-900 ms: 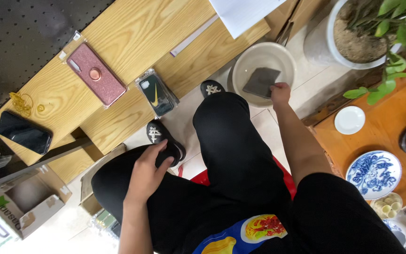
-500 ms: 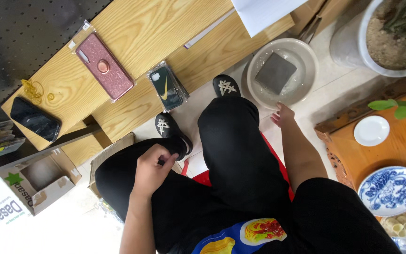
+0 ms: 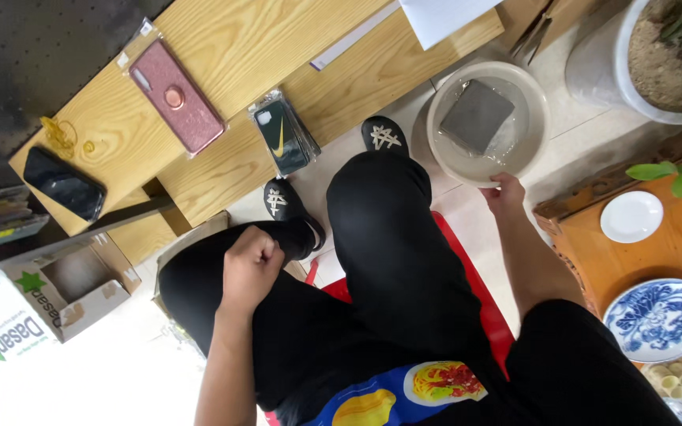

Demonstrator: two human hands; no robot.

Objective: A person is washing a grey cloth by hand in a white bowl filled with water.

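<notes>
The right hand is gripping the near rim of a white bowl on the floor, fingers closed on its edge. A grey block is lying in the bowl. The left hand is resting fisted on the knee, holding nothing.

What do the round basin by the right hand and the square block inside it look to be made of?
The basin looks like thin translucent plastic: milky white, glossy, with the floor faintly showing through its wall. The square block looks like stone or another gritty abrasive: flat, matte, uniform grey, with sharp edges. The right hand touches the rim.
</notes>
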